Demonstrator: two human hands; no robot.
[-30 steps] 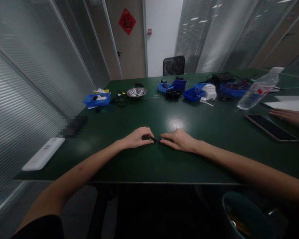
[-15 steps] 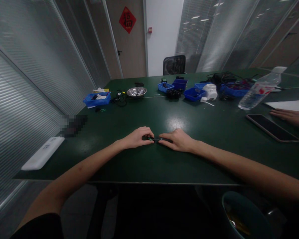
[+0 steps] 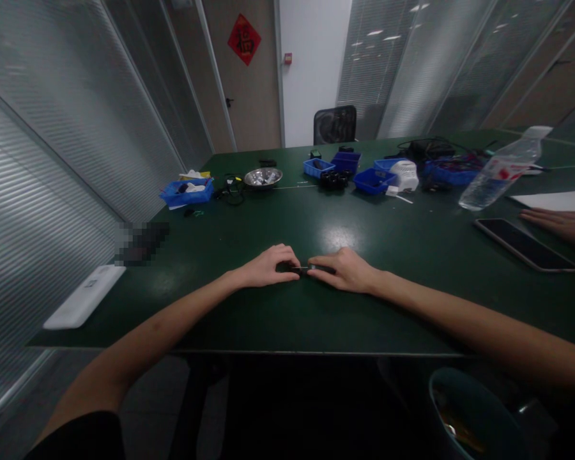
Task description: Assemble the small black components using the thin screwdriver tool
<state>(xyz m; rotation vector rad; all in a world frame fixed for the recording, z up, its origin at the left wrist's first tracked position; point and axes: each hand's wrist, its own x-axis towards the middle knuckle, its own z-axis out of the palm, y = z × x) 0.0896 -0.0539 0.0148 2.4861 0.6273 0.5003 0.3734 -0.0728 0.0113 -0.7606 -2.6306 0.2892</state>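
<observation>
My left hand [image 3: 269,267] rests on the dark green table, with thumb and fingers pinched around a small dark part [image 3: 285,266] that they mostly cover. Facing it from the right, my right hand [image 3: 347,269] pinches a small dark, slim piece [image 3: 326,269]. A thin, light metal-looking rod [image 3: 301,268] spans the narrow gap between the two sets of fingertips. What exactly these pieces are is too small and too hidden to tell.
A person's hand [image 3: 560,223] lies at the right beside a phone [image 3: 524,244]. A plastic bottle [image 3: 505,167] stands nearby. Blue trays [image 3: 374,182] and a metal bowl [image 3: 263,178] sit farther back; a white box [image 3: 85,297] lies left. Below the edge is a bin [image 3: 436,383].
The fingertips of my left hand have shifted slightly right, closer to my right hand, and the gap between them is narrower. The green bit at my left fingertips no longer shows clearly.
</observation>
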